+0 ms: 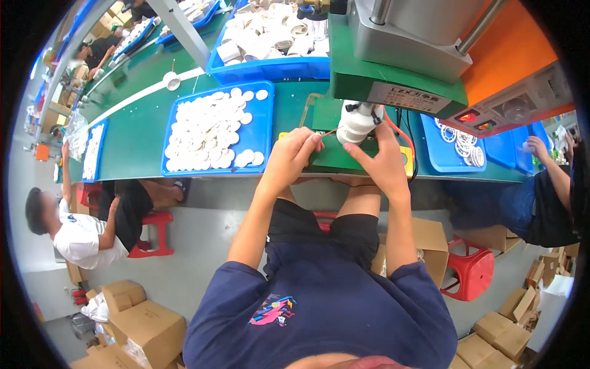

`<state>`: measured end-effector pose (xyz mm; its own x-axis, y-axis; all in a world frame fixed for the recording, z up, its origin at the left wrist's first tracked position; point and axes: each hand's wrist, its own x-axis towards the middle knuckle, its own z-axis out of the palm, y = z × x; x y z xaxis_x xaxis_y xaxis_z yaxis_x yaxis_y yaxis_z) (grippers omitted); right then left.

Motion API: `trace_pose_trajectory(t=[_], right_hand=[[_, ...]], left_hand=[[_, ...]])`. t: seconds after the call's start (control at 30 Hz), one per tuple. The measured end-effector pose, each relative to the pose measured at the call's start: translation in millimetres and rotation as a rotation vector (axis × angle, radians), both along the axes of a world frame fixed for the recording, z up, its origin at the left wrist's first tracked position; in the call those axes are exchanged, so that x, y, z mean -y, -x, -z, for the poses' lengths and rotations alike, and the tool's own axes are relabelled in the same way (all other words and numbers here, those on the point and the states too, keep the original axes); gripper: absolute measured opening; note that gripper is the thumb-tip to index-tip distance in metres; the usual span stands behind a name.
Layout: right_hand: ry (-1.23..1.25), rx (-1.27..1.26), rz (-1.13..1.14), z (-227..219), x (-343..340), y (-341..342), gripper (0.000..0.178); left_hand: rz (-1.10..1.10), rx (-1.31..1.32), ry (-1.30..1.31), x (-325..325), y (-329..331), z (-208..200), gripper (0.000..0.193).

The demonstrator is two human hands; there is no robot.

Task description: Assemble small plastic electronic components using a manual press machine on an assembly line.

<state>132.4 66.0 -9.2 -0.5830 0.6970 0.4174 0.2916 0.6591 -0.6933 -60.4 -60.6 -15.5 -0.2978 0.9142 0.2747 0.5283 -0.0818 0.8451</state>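
Below the head of a bench press [402, 67] stands a white round stepped part [353, 126], upright on the green press base [332, 161]. My right hand [382, 161] grips its right side, thumb in front and fingers behind. To its left, my left hand [294, 157] is closed with the fingers curled together. A thin brown rod or wire [329, 133] runs between its fingertips and the white part; its ends are hidden. Yellow buttons or blocks, one a yellow box [406, 161], flank the base beside both hands.
A blue tray of white discs [268, 117] lies left, a blue bin of white cups [270, 71] behind. Rings fill a blue tray [437, 161] on the right, below an orange control box [522, 92]. Seated co-workers [86, 237] flank me. Cables hang beside the press.
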Motion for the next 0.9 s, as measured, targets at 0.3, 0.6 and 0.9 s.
trace_pose_trajectory(t=[0.3, 0.6, 0.9], right_hand=[[0.276, -0.532, -0.007, -20, -9, 14, 0.054], [0.067, -0.222, 0.461, 0, -65, -104, 0.058], [-0.491, 0.082, 1.099, 86, -285, -339, 0.064]], left_hand=[[-0.069, 0.138, -0.057, -8, -16, 7, 0.042], [-0.130, -0.007, -0.084, -4, -19, 5, 0.027], [-0.154, -0.242, -0.150, -17, -25, -4, 0.010]])
